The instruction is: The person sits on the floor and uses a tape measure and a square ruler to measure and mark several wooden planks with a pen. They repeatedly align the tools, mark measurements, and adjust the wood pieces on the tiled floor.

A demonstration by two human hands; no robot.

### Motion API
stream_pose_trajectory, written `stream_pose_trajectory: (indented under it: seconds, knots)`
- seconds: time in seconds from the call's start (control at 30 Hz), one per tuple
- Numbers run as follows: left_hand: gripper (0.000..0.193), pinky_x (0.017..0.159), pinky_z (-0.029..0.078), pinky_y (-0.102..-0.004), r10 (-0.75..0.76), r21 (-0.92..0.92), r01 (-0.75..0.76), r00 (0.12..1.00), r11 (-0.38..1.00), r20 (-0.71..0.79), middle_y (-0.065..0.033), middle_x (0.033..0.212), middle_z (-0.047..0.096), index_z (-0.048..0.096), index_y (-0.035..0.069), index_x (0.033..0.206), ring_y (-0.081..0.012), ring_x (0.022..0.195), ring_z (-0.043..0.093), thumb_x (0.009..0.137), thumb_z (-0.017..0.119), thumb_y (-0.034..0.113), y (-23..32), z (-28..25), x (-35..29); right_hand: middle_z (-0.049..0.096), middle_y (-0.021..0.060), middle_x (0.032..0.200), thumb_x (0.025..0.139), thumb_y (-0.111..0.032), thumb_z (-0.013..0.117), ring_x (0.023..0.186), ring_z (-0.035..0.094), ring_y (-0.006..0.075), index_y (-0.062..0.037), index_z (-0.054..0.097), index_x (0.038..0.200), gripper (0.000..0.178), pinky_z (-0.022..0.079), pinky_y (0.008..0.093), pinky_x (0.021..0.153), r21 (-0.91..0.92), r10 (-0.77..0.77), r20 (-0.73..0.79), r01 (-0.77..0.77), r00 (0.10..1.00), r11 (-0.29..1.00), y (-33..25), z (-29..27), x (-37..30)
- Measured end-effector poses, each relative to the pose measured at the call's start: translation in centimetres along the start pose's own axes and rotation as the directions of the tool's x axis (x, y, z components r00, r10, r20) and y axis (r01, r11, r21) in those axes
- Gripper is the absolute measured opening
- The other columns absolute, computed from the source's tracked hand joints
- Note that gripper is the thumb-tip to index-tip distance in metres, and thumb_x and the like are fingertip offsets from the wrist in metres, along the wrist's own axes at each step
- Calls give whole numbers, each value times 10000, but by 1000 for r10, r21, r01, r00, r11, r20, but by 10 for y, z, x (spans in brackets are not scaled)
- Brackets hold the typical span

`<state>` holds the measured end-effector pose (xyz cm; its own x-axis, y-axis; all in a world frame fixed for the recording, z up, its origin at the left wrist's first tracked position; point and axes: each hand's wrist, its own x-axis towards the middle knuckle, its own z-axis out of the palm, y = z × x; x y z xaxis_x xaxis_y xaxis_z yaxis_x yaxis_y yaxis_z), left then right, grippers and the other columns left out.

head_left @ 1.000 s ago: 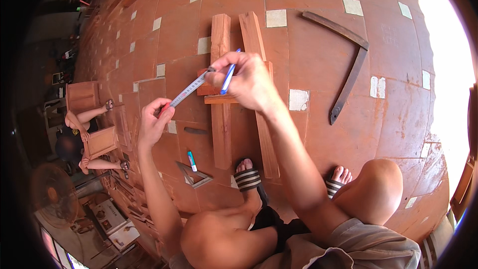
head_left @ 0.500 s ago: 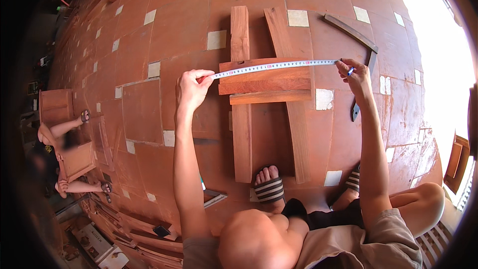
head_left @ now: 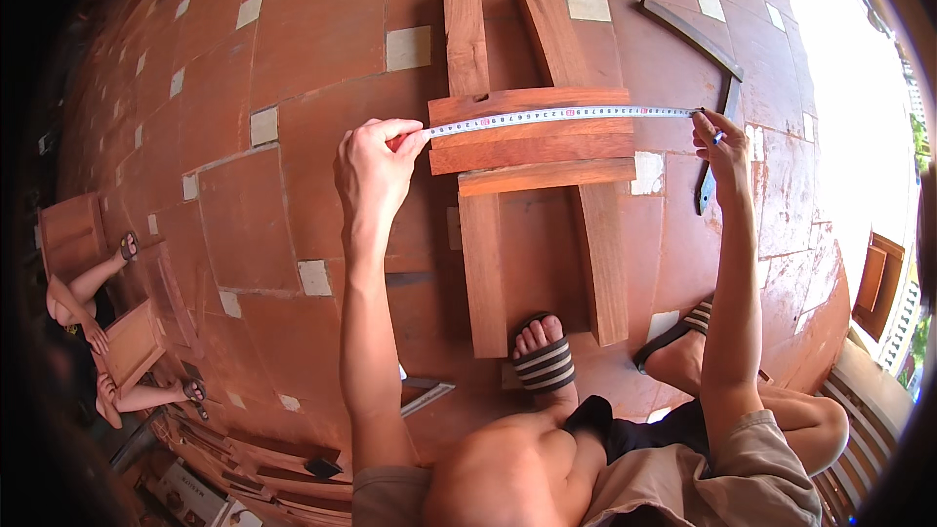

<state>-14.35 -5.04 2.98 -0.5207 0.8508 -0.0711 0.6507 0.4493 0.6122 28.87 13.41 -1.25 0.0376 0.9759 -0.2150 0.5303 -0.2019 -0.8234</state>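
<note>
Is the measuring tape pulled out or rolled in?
Pulled out: the measuring tape spans from the left hand to the right hand, across the short wooden pieces.

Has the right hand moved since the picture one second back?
Yes, to the right: the right hand was over the two long wooden beams; now it is past their right side, overlapping the dark angled square in view.

Pen [head_left: 719, 138] mostly hid. in R hand [head_left: 727, 151]; metal tri. [head_left: 430, 397] partly behind L forearm [head_left: 371, 351].
</note>
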Motion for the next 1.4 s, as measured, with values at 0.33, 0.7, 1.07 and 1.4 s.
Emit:
stream_pose_trajectory:
  seconds: [0.33, 0.7, 1.07, 1.4]
  knots:
    - [123, 746, 516, -411, 48, 66, -46, 999, 997, -25, -82, 852, 722, 820, 118, 959, -265, 770, 639, 886, 816, 217, 1, 12, 0, 728, 45, 847, 948, -426, 793, 745, 661, 104, -65, 767, 1220, 453, 528, 271, 665, 31, 27, 18, -27, 999, 999, 12, 2, 5]
    - [135, 787, 523, -443, 57, 65, -54, 998, 996, -38, -74, 879, 736, 820, 122, 957, -309, 806, 640, 877, 821, 231, -1, 15, -1, 770, 69, 911, 1028, -492, 656, 798, 672, 114, -59, 721, 1299, 515, 550, 287, 712, 51, -15, -122, 21, 992, 998, -3, -1, -1]
    - [140, 641, 510, -336, 154, 79, -147, 985, 986, -83, -102, 824, 724, 820, 66, 969, -188, 670, 655, 880, 834, 174, -8, 18, -1, 788, 153, 1026, 1092, -392, 532, 950, 718, 177, 45, 749, 1210, 501, 564, 335, 861, 301, -297, 241, 219, 924, 928, -119, 68, -65]
    - [148, 677, 529, -378, 159, 107, -149, 983, 983, -89, -119, 856, 733, 814, 67, 965, -257, 711, 684, 876, 820, 186, -2, 18, 0, 759, 146, 799, 888, -133, 712, 711, 724, 200, -15, 785, 1030, 198, 584, 345, 707, 232, -356, 405, 282, 842, 931, -131, 181, -95]
